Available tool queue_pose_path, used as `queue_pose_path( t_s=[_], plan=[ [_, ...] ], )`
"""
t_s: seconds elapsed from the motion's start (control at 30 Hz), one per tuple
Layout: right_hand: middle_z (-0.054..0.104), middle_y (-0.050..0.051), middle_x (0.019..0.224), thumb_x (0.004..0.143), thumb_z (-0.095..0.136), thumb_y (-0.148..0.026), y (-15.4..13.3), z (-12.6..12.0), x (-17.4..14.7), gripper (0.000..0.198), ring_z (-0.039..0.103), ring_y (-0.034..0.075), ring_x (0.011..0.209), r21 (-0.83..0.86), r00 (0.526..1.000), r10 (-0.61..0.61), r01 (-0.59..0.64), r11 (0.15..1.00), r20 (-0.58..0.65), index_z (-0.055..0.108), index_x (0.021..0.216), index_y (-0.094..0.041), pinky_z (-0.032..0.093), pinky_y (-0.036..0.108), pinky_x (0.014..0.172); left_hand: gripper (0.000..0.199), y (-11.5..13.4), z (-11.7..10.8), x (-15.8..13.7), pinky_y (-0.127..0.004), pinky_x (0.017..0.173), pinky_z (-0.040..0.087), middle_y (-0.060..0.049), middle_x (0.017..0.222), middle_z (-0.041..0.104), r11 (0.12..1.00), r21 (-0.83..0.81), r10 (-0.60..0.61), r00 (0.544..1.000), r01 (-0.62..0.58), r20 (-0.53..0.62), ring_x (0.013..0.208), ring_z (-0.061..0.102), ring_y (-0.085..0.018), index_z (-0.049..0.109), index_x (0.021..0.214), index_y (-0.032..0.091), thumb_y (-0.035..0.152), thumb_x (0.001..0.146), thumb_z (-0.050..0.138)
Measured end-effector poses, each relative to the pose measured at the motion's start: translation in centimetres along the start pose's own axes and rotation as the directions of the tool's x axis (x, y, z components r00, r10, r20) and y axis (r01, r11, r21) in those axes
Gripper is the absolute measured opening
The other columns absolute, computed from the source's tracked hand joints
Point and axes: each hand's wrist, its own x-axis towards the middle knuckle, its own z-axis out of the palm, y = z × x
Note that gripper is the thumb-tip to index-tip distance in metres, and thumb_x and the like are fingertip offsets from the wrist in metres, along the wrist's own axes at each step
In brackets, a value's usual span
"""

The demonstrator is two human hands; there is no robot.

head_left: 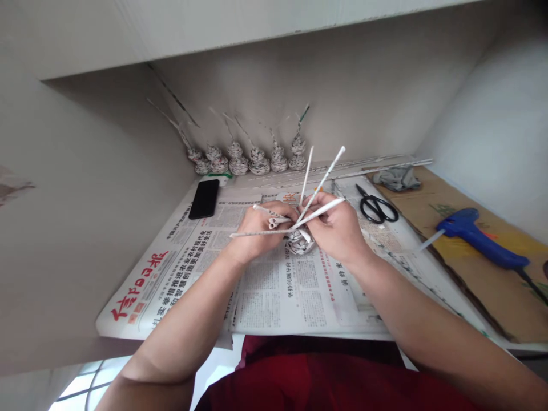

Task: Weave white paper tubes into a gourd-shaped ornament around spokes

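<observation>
Between my two hands is a small round weave of rolled newspaper (300,244), with several paper tubes (322,184) sticking out of it in different directions. My left hand (268,225) is closed around its left side, with tube ends poking out past the fingers. From the right, my right hand (334,225) pinches the base of the tubes at the top of the weave. A white tube (327,210) crosses over that hand's fingers. Both sets of fingertips are partly hidden by the tubes and the weave.
Newspaper (265,291) covers the tabletop. A black phone (204,198) lies at left, black-handled scissors (377,208) at right. Farther right, a blue glue gun (483,237) rests on cardboard (454,274). Several gourd-shaped paper weaves (259,160) line the back wall, beside long paper tubes (363,165).
</observation>
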Motion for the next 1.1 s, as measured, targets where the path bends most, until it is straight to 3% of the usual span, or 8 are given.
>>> queue_pose_path(
  t_s=[0.1,0.27,0.43,0.57,0.77,1.0,1.1],
  plan=[
    [0.069,0.0,0.071,0.079,0.062,-0.023,0.0,-0.1,-0.1,0.005,0.064,0.015,0.061,-0.038,1.0,-0.02,0.02,0.999,0.009,0.063,0.084,-0.022,0.05,0.028,0.056,0.017,0.2,0.0,0.1,-0.026,0.072,0.052,-0.001,0.076,0.071,0.999,-0.05,-0.005,1.0,0.005,-0.006,0.071,0.065,-0.013,0.068,0.075,0.021,0.007,0.076,0.059],
    [0.072,0.002,0.084,0.082,0.059,-0.021,0.1,-0.5,-0.2,0.014,0.069,0.018,0.072,-0.037,0.997,-0.034,0.036,0.999,0.069,0.065,0.094,-0.023,0.055,0.032,0.067,0.006,-0.2,0.4,0.1,-0.022,0.06,0.049,-0.002,0.072,0.068,0.957,-0.217,-0.211,0.975,0.193,-0.064,0.063,0.061,-0.011,0.064,0.075,0.016,0.011,0.071,0.065],
    [0.073,0.002,0.094,0.08,0.056,-0.012,-0.2,-0.8,-0.3,0.027,0.07,0.018,0.089,-0.043,0.981,-0.101,0.11,0.993,0.168,0.062,0.104,-0.025,0.055,0.033,0.08,0.027,-1.3,0.6,0.4,-0.018,0.05,0.044,-0.001,0.073,0.068,0.905,-0.324,-0.319,0.944,0.277,-0.085,0.055,0.057,-0.008,0.062,0.091,0.015,0.017,0.066,0.073],
    [0.071,0.002,0.105,0.077,0.06,-0.01,-0.7,-0.8,-0.4,0.038,0.067,0.019,0.102,-0.078,0.961,-0.132,0.156,0.985,0.244,0.06,0.111,-0.026,0.052,0.034,0.088,0.024,-1.5,0.5,0.5,-0.018,0.051,0.046,-0.001,0.073,0.069,0.912,-0.297,-0.324,0.942,0.284,-0.092,0.057,0.059,-0.009,0.067,0.089,0.015,0.015,0.066,0.071],
    [0.072,0.005,0.101,0.086,0.057,-0.021,0.1,-0.1,-0.4,0.017,0.069,0.02,0.094,-0.063,0.982,-0.137,0.146,0.987,0.132,0.064,0.101,-0.023,0.053,0.034,0.083,0.014,-1.3,0.2,0.5,-0.023,0.065,0.053,-0.004,0.078,0.074,0.927,-0.27,-0.295,0.951,0.261,-0.095,0.069,0.067,-0.014,0.071,0.082,0.013,0.011,0.068,0.067],
    [0.073,0.004,0.093,0.088,0.056,-0.024,0.5,0.3,-0.5,0.012,0.07,0.019,0.087,-0.013,0.99,-0.108,0.109,0.994,0.086,0.063,0.097,-0.022,0.053,0.032,0.077,0.019,-1.3,-1.0,0.7,-0.023,0.063,0.054,-0.003,0.077,0.074,0.909,-0.345,-0.229,0.972,0.233,0.052,0.069,0.067,-0.014,0.072,0.087,0.014,0.009,0.069,0.066],
    [0.072,0.004,0.092,0.087,0.057,-0.024,0.5,0.4,-0.5,0.009,0.069,0.019,0.086,-0.014,0.991,-0.125,0.126,0.992,0.056,0.062,0.094,-0.022,0.053,0.032,0.077,0.018,-1.4,-0.9,0.7,-0.025,0.067,0.056,-0.003,0.08,0.075,0.899,-0.384,-0.213,0.976,0.211,0.038,0.072,0.068,-0.015,0.073,0.086,0.015,0.011,0.07,0.067]
  ],
)
